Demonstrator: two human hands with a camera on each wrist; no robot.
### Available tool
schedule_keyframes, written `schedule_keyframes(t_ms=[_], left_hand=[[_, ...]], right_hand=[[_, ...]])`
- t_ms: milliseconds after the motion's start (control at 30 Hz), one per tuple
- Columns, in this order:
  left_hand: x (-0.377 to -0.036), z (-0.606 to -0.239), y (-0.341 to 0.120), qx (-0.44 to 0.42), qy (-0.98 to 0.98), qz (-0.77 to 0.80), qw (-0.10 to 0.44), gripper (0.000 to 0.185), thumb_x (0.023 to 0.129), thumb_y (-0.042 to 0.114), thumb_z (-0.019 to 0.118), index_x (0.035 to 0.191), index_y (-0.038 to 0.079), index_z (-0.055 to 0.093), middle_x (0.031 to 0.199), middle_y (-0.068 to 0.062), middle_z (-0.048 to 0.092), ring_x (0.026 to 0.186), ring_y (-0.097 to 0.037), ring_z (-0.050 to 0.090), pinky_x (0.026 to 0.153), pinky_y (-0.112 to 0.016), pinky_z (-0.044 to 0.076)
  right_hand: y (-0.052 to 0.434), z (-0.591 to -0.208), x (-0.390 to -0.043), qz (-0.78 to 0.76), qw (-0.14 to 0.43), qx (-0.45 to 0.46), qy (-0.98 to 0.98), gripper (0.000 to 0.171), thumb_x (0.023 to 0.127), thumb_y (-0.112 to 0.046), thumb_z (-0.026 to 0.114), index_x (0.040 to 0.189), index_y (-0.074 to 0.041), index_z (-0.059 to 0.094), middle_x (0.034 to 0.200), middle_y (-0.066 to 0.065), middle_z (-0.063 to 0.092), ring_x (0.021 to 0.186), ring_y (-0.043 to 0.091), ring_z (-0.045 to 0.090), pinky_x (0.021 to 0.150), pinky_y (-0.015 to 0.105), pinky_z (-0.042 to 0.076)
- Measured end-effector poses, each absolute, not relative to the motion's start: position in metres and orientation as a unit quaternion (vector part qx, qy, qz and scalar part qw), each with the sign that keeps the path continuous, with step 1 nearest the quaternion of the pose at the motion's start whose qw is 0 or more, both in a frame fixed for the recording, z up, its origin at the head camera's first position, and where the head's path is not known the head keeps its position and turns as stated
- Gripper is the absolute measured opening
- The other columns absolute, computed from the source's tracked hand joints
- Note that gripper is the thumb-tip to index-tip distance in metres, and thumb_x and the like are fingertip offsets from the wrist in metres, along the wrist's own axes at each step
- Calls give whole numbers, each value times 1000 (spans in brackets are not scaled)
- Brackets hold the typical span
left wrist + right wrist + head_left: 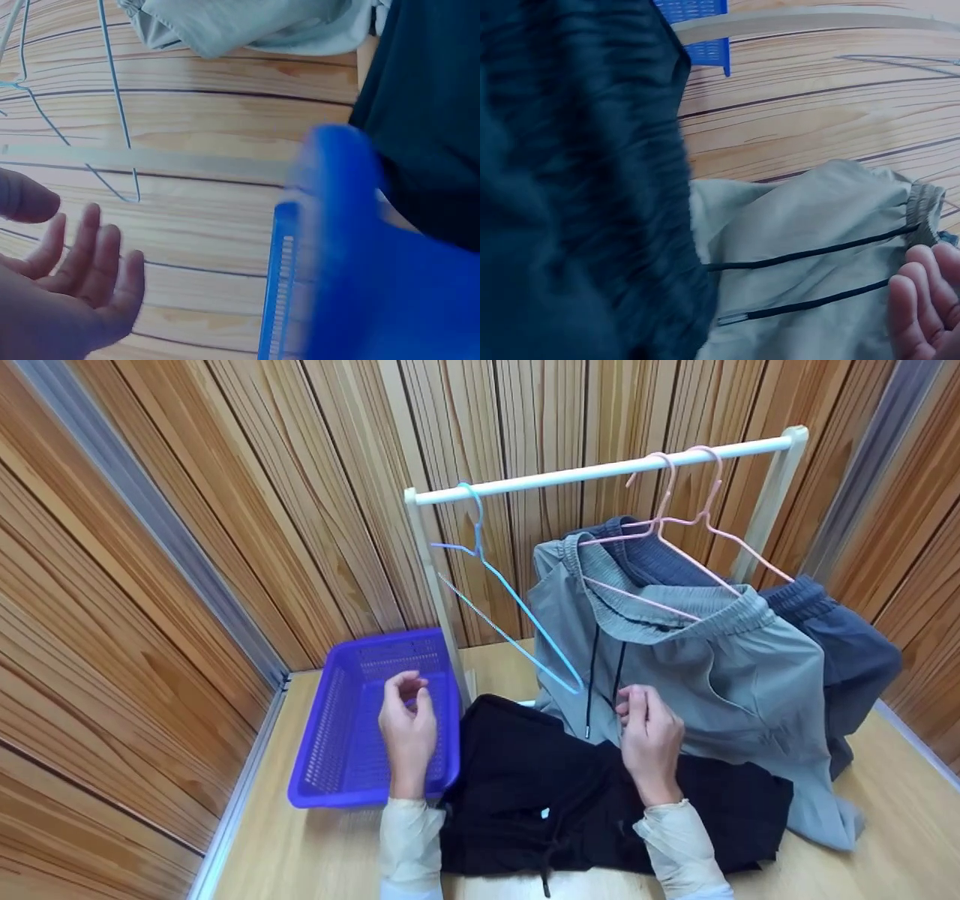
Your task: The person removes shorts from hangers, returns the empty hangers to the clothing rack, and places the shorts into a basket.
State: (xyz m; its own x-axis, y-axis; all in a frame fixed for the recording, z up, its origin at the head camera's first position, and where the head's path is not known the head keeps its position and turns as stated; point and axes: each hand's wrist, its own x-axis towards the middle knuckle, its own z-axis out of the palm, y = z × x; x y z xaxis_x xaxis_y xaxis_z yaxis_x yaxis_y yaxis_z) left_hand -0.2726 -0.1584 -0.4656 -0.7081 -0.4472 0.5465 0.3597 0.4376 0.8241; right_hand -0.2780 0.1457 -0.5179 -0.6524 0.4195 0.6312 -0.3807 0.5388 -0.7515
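My left hand (408,727) hovers above the purple basket (330,795), holding nothing. In the left wrist view its fingers are loosely bent and the thumb stands apart. My right hand (651,731) is in front of the hanging grey pants (697,682), its fingers loosely curled with nothing seen in them. Black pants (517,780) with a drawstring and a small white tag lie spread below and between both hands. A blue hanger (525,611), bare of clothing, hangs at the rack's left end.
The clothes rack (570,476) has a white bar and wooden posts. Two pink hangers (667,514) carry the grey pants and, behind them, dark blue-grey pants (862,660). Wood-patterned walls (225,510) enclose the light wooden table (262,840).
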Motion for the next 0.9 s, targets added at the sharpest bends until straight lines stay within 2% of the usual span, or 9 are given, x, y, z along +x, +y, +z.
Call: schedule_keyframes(t_ms=[100,267,467,600,733,800,833,900], left_hand=[[-266,-471,-161,12,-752,-521,404,19,95,-9,60,113,-4,65,100,-18,76,93,-28,72,78,-18,54],[-258,-475,-167,-6,-748,-501,435,19,94,-10,61,112,-4,66,99,-17,75,95,-28,71,87,-23,57],[-249,-482,-176,30,-746,-490,450,19,94,-10,62,111,-4,67,100,-17,75,96,-23,70,87,-26,57],[-245,-490,-182,48,-750,-479,453,17,95,-9,63,110,-4,67,101,-17,75,95,-24,69,86,-34,58],[-243,-494,-188,57,-754,-464,461,16,94,-8,64,109,-4,68,101,-17,74,97,-26,67,87,-34,56],[-242,-494,-191,61,-756,-458,463,16,94,-8,64,109,-3,68,101,-17,74,98,-25,66,87,-29,54],[-241,-495,-194,63,-756,-455,466,16,94,-8,64,109,-3,68,100,-16,74,98,-26,65,88,-29,53],[-241,-497,-198,70,-759,-449,467,16,94,-7,64,109,-3,68,101,-16,74,98,-26,64,89,-30,52]], right_hand=[[147,-525,-278,482,429,5,-764,29,108,-10,54,90,-3,75,69,8,70,64,-12,54,67,10,43],[149,-526,-281,481,436,66,-758,20,105,-5,59,94,-4,76,70,7,68,69,-9,55,69,12,45],[148,-526,-281,460,381,192,-779,8,97,-3,72,103,-6,77,87,6,73,79,2,60,73,15,49],[143,-525,-278,427,343,250,-798,14,91,-8,80,105,-11,77,89,1,71,80,10,63,70,18,50],[143,-524,-274,394,289,286,-824,25,88,-21,85,111,-16,77,100,-1,72,94,17,65,82,23,51],[142,-524,-273,375,261,296,-839,32,87,-30,87,116,-20,76,110,-2,72,104,18,65,89,30,52],[141,-525,-272,366,248,298,-846,36,86,-35,87,119,-23,76,115,-2,71,109,18,64,93,31,52],[139,-528,-271,348,231,301,-857,43,84,-43,86,123,-27,75,124,-1,69,118,19,62,98,39,52]])
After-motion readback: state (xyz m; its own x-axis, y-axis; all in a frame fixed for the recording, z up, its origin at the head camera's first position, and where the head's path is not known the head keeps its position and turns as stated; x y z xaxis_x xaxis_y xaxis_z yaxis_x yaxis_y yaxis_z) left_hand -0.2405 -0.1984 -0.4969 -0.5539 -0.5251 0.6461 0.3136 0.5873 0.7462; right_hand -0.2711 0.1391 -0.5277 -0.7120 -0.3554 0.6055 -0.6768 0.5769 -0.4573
